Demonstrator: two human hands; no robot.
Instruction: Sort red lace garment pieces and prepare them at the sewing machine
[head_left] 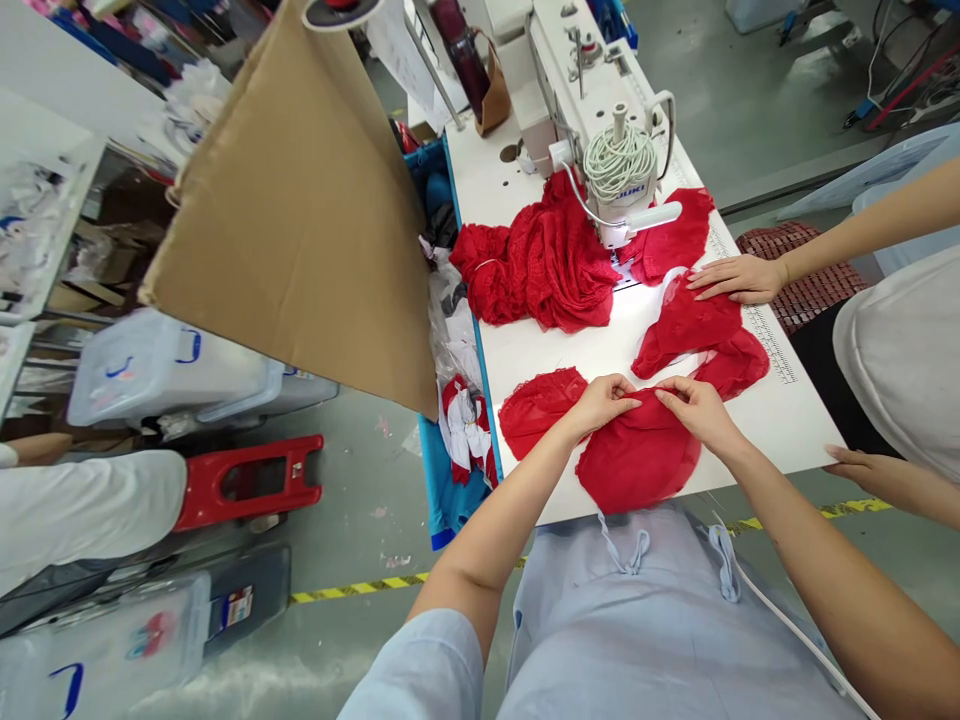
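Both my hands pinch the upper edge of a red fabric piece (637, 462) at the front of the white sewing table (555, 345). My left hand (604, 403) has its fingertips closed on the edge. A short way to its right, my right hand (696, 408) grips the same edge between thumb and fingers. The cloth hangs down from my fingers over the table's near edge. Beside my left hand lies another red lace part (538, 405); whether it joins the held piece, I cannot tell. More red pieces with white edging (694, 325) lie just beyond my right hand.
A sewing machine (619, 190) stands at the back, with a bunched red lace heap (536, 255) left of its needle area. At right, a co-worker's hand (739, 278) rests on red fabric. A large cardboard sheet (315, 200) rises at left, above a blue-edged fabric bin (442, 480).
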